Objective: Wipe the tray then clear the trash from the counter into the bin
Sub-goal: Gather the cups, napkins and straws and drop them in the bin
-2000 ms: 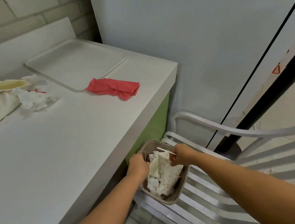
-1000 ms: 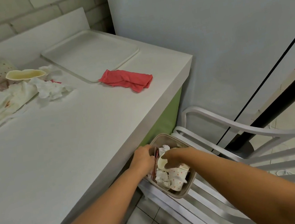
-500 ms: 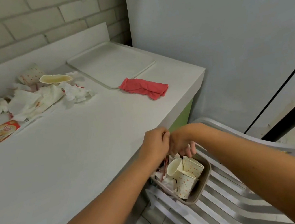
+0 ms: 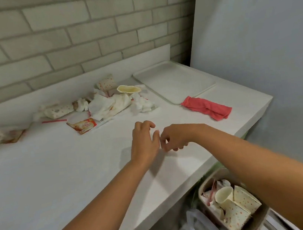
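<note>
Trash (image 4: 104, 105) lies well beyond the left hand (image 4: 144, 144) and right hand (image 4: 175, 137), fingers (image 4: 148, 124) loosely curled, empty.

One tray (image 4: 173, 80), one cloth (image 4: 206, 107), one bin (image 4: 206, 180).

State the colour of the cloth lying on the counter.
Pinkish red; the cloth shows best in the head view.

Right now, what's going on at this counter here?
A person is clearing trash off a counter. The left hand and right hand hover empty above it, fingers loosely curled. A pile of trash, napkins, cups and wrappers, lies near the wall. The tray sits bare, a red cloth at its near corner. The bin below the counter edge already holds paper cups.
</note>
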### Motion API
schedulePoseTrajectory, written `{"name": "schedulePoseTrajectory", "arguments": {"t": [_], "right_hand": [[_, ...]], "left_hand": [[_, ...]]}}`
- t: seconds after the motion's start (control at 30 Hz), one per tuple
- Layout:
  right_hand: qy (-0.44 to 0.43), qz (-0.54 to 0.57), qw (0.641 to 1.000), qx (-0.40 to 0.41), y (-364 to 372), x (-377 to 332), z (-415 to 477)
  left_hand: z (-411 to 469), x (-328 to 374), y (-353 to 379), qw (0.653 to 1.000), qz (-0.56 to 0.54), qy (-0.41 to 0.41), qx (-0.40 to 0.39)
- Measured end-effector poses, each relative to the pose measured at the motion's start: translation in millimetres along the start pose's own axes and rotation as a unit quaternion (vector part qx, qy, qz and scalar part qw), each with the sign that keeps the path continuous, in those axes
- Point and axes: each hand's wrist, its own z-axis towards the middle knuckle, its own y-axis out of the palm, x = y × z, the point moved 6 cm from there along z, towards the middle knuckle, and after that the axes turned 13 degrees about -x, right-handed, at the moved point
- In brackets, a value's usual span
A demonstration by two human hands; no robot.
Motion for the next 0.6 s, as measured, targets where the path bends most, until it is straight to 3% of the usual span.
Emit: {"name": "schedulePoseTrajectory", "arguments": {"t": [0.3, 0.6], "right_hand": [[-0.081, -0.085, 0.993, 0.027, -20, -125, 64], [-0.129, -0.123, 0.984, 0.020, -25, -228, 120]], "left_hand": [[-22, -125, -102, 0.986, 0.068, -0.147, 0.030], [-47, -238, -206, 0.968, 0.040, -0.227, 0.095]]}}
